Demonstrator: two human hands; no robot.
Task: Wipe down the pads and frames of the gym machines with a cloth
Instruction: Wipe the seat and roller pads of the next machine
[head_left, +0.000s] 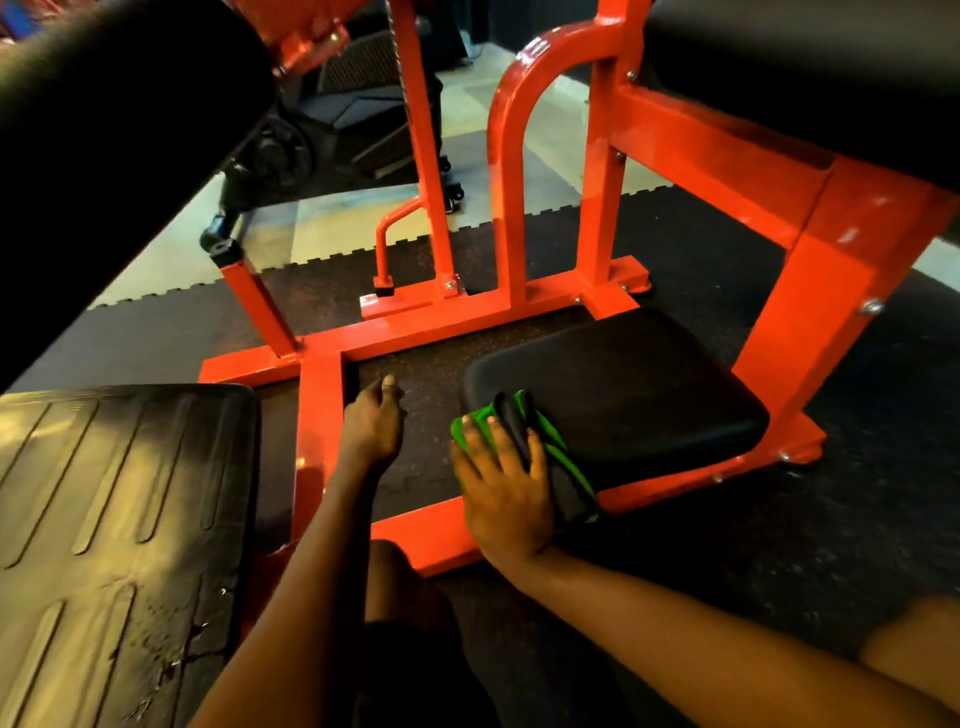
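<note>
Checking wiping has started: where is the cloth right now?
In the head view, lower centre-right: the green and black cloth lies on the near-left corner of the black seat pad, pressed under the right hand.

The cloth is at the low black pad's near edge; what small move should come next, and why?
Probably slide the right hand and the green-and-black cloth forward across the low black cushioned seat pad: the hand presses the cloth only on the pad's near left edge, and the rest of its top lies uncovered.
</note>
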